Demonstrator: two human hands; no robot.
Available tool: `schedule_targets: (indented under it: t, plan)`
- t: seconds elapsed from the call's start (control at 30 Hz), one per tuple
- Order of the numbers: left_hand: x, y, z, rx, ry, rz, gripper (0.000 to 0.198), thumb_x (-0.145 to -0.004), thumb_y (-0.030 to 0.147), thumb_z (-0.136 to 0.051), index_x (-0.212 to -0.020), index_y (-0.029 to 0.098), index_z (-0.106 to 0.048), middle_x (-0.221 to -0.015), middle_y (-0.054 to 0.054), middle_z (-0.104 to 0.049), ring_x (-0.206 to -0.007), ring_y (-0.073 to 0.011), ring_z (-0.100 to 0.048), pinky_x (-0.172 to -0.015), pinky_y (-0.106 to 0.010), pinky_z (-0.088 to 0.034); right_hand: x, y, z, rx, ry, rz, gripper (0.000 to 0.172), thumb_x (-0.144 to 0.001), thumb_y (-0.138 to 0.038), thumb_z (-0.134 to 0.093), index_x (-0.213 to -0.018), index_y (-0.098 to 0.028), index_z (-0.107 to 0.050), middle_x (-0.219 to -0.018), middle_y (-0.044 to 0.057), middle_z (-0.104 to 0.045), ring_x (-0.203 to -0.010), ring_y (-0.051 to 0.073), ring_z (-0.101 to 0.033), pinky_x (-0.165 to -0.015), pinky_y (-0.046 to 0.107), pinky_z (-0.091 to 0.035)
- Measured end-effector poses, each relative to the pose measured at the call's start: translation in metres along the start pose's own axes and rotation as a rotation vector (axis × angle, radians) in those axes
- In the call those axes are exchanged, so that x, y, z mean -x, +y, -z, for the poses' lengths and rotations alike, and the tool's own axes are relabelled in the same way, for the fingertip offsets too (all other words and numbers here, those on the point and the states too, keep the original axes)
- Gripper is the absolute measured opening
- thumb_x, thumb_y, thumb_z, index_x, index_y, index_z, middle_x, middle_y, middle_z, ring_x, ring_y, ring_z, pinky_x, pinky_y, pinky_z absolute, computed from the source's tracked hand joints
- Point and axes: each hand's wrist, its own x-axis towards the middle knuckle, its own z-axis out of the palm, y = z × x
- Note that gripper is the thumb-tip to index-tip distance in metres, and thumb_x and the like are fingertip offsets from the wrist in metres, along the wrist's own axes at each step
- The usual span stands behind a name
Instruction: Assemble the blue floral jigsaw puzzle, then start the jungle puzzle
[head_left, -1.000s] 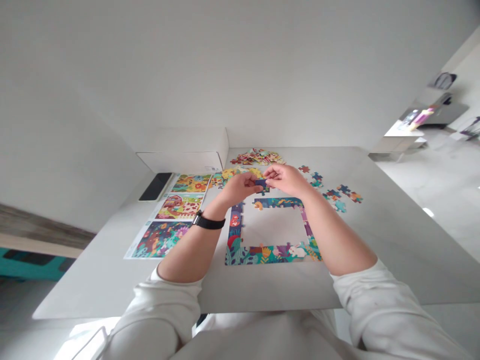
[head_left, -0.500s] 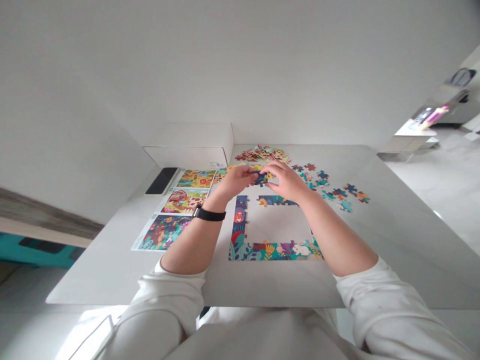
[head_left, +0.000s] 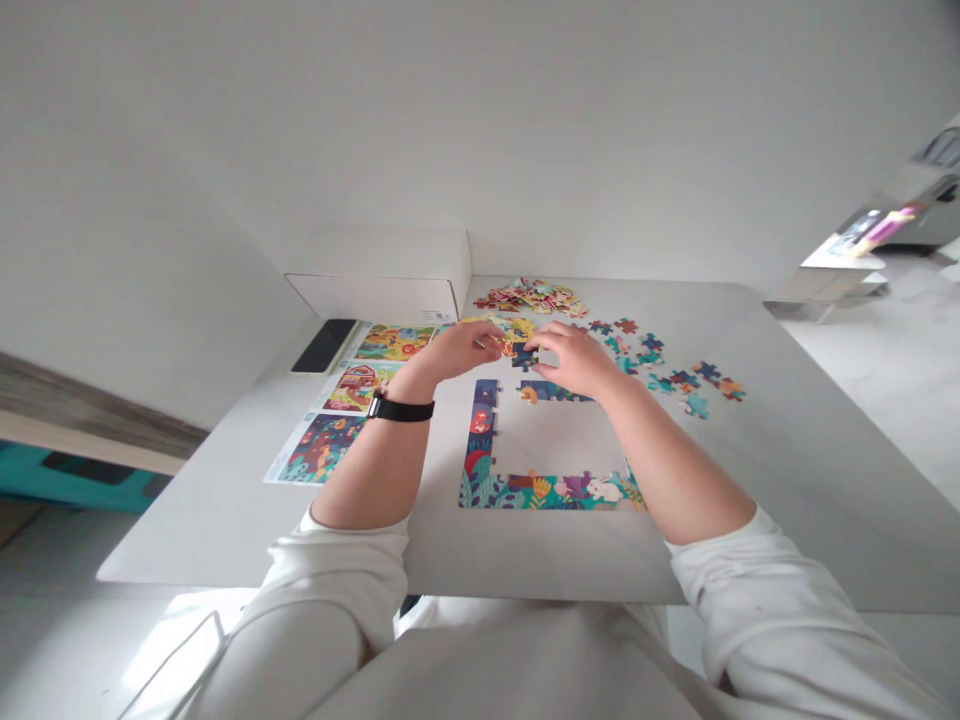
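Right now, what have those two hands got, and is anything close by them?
Left hand beside yellow-orange jigsaw pieces. Right hand fingertips at a dark blue jigsaw piece. Part-built puzzle border just below.

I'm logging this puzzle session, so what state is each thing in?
Left hand: fingers curled, beside the yellow puzzle pieces
Right hand: fingertips on a dark blue puzzle piece
Puzzle border: partly assembled, right side open
Loose-piece heap: unsorted
Phone: lying flat, screen dark
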Motion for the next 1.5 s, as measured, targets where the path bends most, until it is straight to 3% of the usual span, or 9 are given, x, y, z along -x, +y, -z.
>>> schedule_targets:
  t: [0.1,0.17,0.4,0.83,1.13,1.5]
  plan:
    - [0.004,-0.01,0.013,-0.222,0.065,0.066,0.046,-0.076,0.034,-0.085,-0.121,0.024,-0.079,-0.102,-0.005,-0.083,-0.09,-0.023,-0.077,-0.074,-0.028,-0.054,0.001,0.004,-0.012,0.012,-0.1,-0.019,0.029,-0.091,-0.016,-0.08,-0.118,-0.026,-0.079,-0.125,0.009,-0.073,-0.117,0.028,-0.07,-0.105,0.044,-0.056]
    - [0.005,-0.014,0.015,-0.365,0.043,0.123,0.05,-0.076,0.036,-0.087,-0.124,0.024,-0.079,-0.109,-0.006,-0.083,-0.094,-0.024,-0.077,-0.076,-0.028,-0.054,0.001,0.005,-0.022,0.008,-0.148,-0.017,0.03,-0.091,-0.014,-0.08,-0.118,-0.025,-0.08,-0.125,0.009,-0.074,-0.118,0.027,-0.07,-0.104,0.043,-0.055]
    - [0.005,-0.009,0.001,-0.756,-0.286,0.252,0.051,-0.086,0.044,-0.081,-0.134,0.027,-0.076,-0.124,-0.005,-0.082,-0.11,-0.0245,-0.075,-0.091,-0.028,-0.054,0.006,0.003,-0.054,0.023,-0.201,-0.017,0.028,-0.091,-0.012,-0.081,-0.116,-0.026,-0.084,-0.117,0.008,-0.075,-0.114,0.025,-0.07,-0.106,0.04,-0.053]
    - [0.003,0.001,-0.015,-0.8,-0.29,0.34,0.042,-0.097,0.051,-0.065,-0.125,0.023,-0.079,-0.124,-0.012,-0.082,-0.113,-0.0292,-0.077,-0.089,-0.032,-0.056,0.007,0.007,-0.064,0.038,-0.201,0.017,0.024,-0.094,-0.019,-0.083,-0.116,-0.027,-0.086,-0.114,0.009,-0.077,-0.11,0.025,-0.07,-0.106,0.042,-0.052]
    - [0.008,0.012,-0.024,-0.81,-0.282,0.389,0.049,-0.097,0.059,-0.063,-0.118,0.018,-0.08,-0.118,-0.017,-0.083,-0.11,-0.0321,-0.078,-0.087,-0.033,-0.057,0.007,0.008,-0.067,0.061,-0.199,-0.007,0.026,-0.091,-0.019,-0.085,-0.116,-0.028,-0.087,-0.116,0.01,-0.077,-0.113,0.027,-0.069,-0.109,0.045,-0.052]
    - [0.008,0.008,-0.035,-0.815,-0.219,0.375,0.059,-0.093,0.064,-0.068,-0.133,0.021,-0.075,-0.117,-0.016,-0.083,-0.117,-0.0341,-0.077,-0.094,-0.033,-0.057,0.007,0.007,-0.065,0.077,-0.242,-0.046,0.026,-0.093,-0.02,-0.083,-0.117,-0.028,-0.087,-0.115,0.009,-0.077,-0.112,0.026,-0.07,-0.105,0.041,-0.054]
